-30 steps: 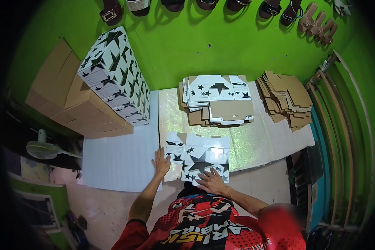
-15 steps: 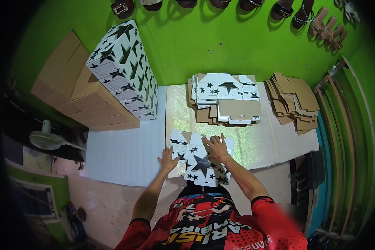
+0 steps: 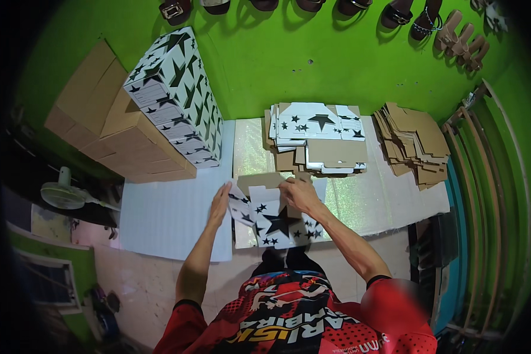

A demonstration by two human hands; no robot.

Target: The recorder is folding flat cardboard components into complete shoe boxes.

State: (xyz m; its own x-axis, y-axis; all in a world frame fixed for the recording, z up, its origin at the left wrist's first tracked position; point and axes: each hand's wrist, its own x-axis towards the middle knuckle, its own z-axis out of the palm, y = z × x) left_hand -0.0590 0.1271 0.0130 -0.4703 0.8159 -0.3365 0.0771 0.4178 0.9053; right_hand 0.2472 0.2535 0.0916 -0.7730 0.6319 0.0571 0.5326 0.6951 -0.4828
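A partly folded cardboard box, white with black stars, lies at the near edge of the table in front of me. Its far edge stands up and bares brown board inside. My left hand grips the raised flap on the left side, fingertips at the flap's upper corner. Bent over the far edge is my right hand, its fingers closed on the board there; the fingertips are partly hidden.
Flat star-printed boxes and brown cardboard blanks lie in piles farther back. Finished star boxes stack at left beside large brown cartons. Sandals hang along the green wall; a fan stands far left.
The box's far edge and left flap have risen from lying flatter, baring brown board. My left hand moved up and left onto the flap; my right fingers curled from spread to closed.
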